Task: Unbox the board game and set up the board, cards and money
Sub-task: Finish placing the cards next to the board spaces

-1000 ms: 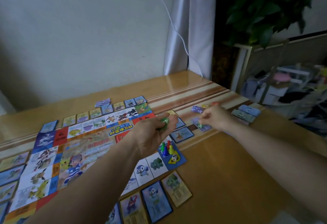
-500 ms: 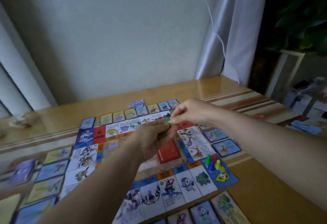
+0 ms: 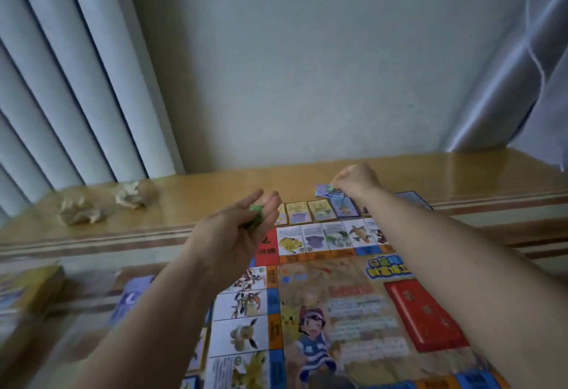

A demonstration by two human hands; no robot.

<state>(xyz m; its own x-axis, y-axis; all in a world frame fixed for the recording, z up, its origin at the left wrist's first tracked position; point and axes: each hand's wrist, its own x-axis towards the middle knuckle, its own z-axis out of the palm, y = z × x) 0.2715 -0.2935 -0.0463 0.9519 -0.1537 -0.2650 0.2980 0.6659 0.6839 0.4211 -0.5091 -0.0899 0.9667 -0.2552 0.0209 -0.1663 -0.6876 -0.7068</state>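
The colourful game board lies unfolded on the wooden table, with a red card stack on its centre. A row of small cards lines the board's far edge. My left hand hovers above the board's far left corner, cupping small green pieces in its curled fingers. My right hand reaches to the far side and pinches a small green piece over a purple card pile.
Two crumpled paper balls lie at the far left of the table near vertical blinds. A yellow box and purple cards sit at the left. A curtain hangs at the right.
The view swung left and up. My right hand moved from my left hand out to the far purple card pile. My left hand stayed raised with the green pieces.
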